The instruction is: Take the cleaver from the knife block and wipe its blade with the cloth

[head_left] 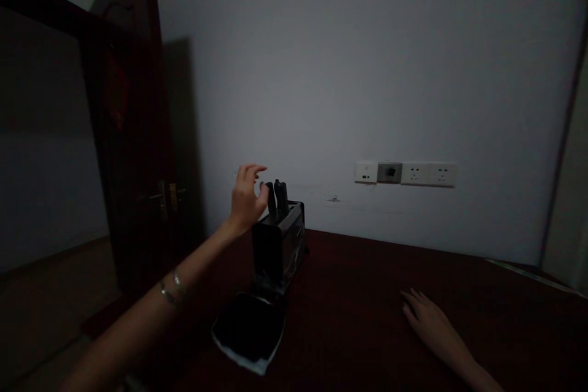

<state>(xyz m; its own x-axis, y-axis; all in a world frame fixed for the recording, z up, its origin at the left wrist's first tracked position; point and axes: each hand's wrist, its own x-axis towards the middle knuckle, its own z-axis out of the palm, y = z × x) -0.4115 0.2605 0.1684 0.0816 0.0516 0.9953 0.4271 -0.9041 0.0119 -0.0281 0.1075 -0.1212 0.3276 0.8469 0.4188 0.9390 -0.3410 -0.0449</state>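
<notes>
Now, handles (278, 197): just beside left hand (247, 199), fingers parted
Table (349, 312): dark, under right hand (428, 318), fingers loosely outstretched
Wall (367, 73): dim

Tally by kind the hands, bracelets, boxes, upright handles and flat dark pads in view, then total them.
Hands: 2, left hand and right hand
Bracelets: 2, on the left wrist
Dark box: 1
Upright dark handles visible in the box: 3
Flat dark pad with a pale edge: 1
Total: 9

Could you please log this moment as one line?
Left hand: open beside black pieces, contact unclear | Right hand: on dark table | Black pieces: upright in dark box
</notes>
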